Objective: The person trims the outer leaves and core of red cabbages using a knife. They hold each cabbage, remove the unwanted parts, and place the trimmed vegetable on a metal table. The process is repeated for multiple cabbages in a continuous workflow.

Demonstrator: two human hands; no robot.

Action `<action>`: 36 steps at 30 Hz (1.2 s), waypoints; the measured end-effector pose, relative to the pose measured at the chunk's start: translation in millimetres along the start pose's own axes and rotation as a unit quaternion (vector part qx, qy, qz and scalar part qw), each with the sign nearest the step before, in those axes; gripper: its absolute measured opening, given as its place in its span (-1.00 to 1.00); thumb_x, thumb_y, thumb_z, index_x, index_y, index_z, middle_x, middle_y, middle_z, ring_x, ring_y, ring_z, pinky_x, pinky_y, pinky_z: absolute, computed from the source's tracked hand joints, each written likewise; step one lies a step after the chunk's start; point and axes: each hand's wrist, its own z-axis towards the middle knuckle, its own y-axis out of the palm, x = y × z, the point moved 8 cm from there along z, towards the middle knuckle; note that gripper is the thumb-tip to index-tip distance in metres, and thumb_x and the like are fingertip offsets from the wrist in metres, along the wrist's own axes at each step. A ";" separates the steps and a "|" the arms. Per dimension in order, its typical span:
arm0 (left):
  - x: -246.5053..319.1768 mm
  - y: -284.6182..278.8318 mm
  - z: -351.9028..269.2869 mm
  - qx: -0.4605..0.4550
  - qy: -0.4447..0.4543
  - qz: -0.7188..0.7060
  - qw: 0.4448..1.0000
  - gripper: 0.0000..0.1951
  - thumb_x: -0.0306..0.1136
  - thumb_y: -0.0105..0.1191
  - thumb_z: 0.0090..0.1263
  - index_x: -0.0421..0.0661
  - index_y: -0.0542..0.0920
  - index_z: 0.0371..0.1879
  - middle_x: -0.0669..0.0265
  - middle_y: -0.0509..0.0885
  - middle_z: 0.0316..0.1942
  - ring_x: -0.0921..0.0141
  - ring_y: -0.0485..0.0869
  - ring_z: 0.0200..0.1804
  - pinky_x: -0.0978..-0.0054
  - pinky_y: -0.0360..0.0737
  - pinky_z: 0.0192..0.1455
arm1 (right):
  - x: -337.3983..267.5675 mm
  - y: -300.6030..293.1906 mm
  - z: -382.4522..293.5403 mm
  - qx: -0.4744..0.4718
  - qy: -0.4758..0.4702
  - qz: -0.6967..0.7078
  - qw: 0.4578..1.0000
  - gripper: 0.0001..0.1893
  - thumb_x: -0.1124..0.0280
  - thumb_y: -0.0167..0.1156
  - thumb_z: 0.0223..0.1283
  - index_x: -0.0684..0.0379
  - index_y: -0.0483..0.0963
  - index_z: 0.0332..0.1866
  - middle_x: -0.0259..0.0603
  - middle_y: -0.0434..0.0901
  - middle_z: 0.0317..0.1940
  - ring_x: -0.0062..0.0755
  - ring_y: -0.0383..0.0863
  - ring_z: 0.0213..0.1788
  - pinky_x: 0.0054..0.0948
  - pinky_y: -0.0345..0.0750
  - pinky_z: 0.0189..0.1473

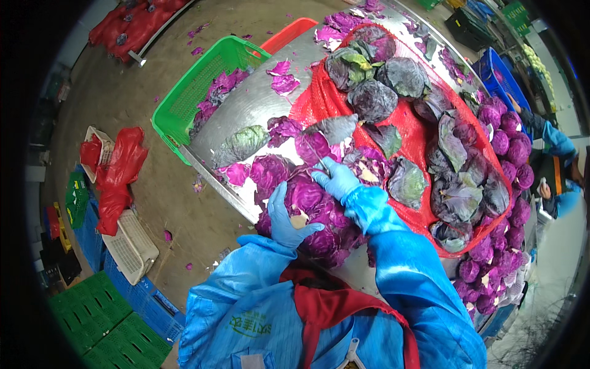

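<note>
My left hand [286,221], in a blue glove, rests with spread fingers on a red cabbage [308,198] near the table edge, its pale cut stem by the thumb. In my right hand [334,177], also gloved, the fingers are closed around a thin knife [317,153], whose handle is mostly hidden. Loose purple leaves [269,173] lie around both hands on the metal table [246,115]. To the right, a red mesh bag [412,138] lies spread with several untrimmed red cabbages [372,100] on it. A greenish outer leaf [244,144] lies on the left.
A green crate [184,94] with leaves stands against the table's left edge, a red crate [288,34] behind it. Bare purple cabbages [518,152] are piled at the right. Beyond them, a person [555,170] stands near a blue crate [502,78]. More crates [131,244] are at lower left.
</note>
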 end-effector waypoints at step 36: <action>-14.8 -27.2 33.9 -0.173 -0.104 -0.119 0.972 -0.15 -0.24 0.52 -0.23 -0.18 0.44 0.16 0.14 0.45 0.13 0.22 0.40 0.22 0.29 0.30 0.34 | -28.4 42.3 -117.7 0.102 -0.034 0.097 0.989 -0.24 0.27 0.39 0.03 0.24 0.20 0.33 0.00 0.40 0.17 -0.17 0.41 0.22 -0.32 0.39 0.24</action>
